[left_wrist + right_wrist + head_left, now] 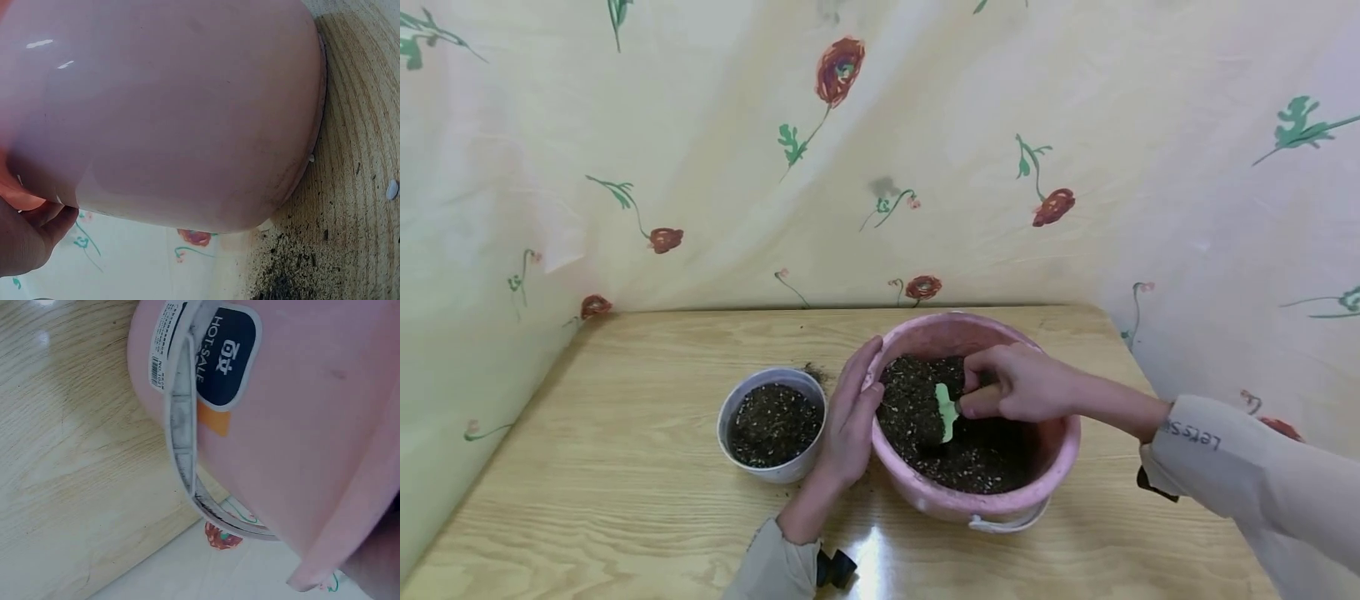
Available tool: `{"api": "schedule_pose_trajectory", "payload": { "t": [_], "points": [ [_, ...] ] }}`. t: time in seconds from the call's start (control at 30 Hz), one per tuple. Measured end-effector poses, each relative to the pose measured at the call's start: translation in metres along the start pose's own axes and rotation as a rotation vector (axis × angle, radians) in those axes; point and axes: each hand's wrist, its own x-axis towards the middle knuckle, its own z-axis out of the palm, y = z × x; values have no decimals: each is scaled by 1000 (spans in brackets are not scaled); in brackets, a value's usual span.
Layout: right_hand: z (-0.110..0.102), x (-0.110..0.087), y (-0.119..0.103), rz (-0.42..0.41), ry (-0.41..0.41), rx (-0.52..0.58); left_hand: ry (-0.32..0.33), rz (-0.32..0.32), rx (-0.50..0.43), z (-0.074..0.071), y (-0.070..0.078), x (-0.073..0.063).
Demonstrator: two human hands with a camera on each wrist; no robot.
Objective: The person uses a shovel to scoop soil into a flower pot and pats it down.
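A pink bucket (917, 492) with dark soil (917, 400) inside stands on the wooden table. My left hand (847, 417) holds its left rim, thumb over the edge and fingers along the outer wall. In the left wrist view the fingers of that left hand (31, 234) lie at the rim. Inside the bucket, my right hand (1015, 383) pinches a small pale green garden tool (947, 414) by its short dark handle. The tool's wide head is against the soil. Only a blurred part of my right hand (378, 565) shows in the right wrist view, past the rim.
Left of the bucket stands a whitish pot (786, 473) filled with soil. Spilled soil (287, 265) lies on the table (625, 467). The bucket's white handle (181, 425) hangs down its outside. A flowered cloth (730, 150) surrounds the table at the back and sides.
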Motion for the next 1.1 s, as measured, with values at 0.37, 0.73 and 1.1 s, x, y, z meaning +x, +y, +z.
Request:
{"api": "schedule_pose_trajectory", "payload": {
  "t": [0.37, 0.73, 1.1],
  "points": [
    [-7, -8, 0, -41, -16, 11, 4, -5, -17, 3, -1, 2],
    [-39, -34, -4, 80, 11, 118, 14, 13, -24, 3, -1, 4],
    [-72, -49, -16, 139, 61, 115, 15, 20, -33, 3, -2, 5]
  ]
}}
